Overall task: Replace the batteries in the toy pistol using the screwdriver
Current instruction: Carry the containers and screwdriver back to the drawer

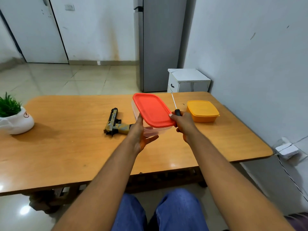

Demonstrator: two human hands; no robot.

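A clear plastic container with a red lid (152, 109) is held above the wooden table (70, 147) between both hands. My left hand (139, 134) cups its left side and underside. My right hand (184, 125) presses the lid's right corner with the thumb while gripping a screwdriver (175, 106) by its black handle, with the thin metal shaft pointing away and up. The toy pistol (115, 123), tan and black, lies flat on the table just left of my left hand, untouched.
A yellow lidded container (202, 110) sits on the table to the right. A white pot with a green plant (15, 119) stands at the left edge. A small white cabinet (188, 80) and a grey fridge (160, 44) stand beyond the table.
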